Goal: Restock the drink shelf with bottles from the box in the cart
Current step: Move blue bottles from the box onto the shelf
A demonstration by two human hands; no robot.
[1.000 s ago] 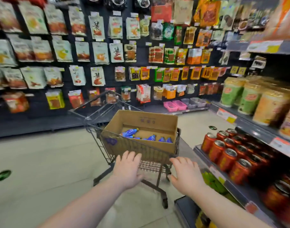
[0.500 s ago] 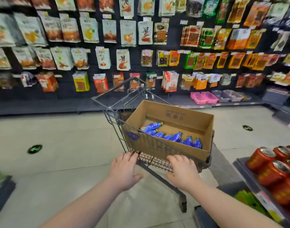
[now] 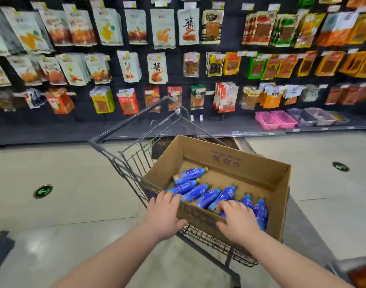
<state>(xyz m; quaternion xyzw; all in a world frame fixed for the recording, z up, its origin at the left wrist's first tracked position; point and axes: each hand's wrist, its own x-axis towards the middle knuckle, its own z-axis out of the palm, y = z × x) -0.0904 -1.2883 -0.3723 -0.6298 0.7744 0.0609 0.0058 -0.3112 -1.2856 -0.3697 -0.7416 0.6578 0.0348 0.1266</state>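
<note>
Down in the cart (image 3: 136, 161), the cardboard box (image 3: 230, 161) holds blue bottles (image 3: 200, 192) lying flat, so restocking seems barely begun; left hand (image 3: 164, 215) grips its near rim, right hand (image 3: 238, 221) rests on bottles, grasp unclear.

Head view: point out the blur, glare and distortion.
Head view: wide-angle bending curves the bottom shelf edge; motion blur smears the snack packets at the right edge; soft glare on the floor; the blue bottles in the box look fairly sharp.
</note>
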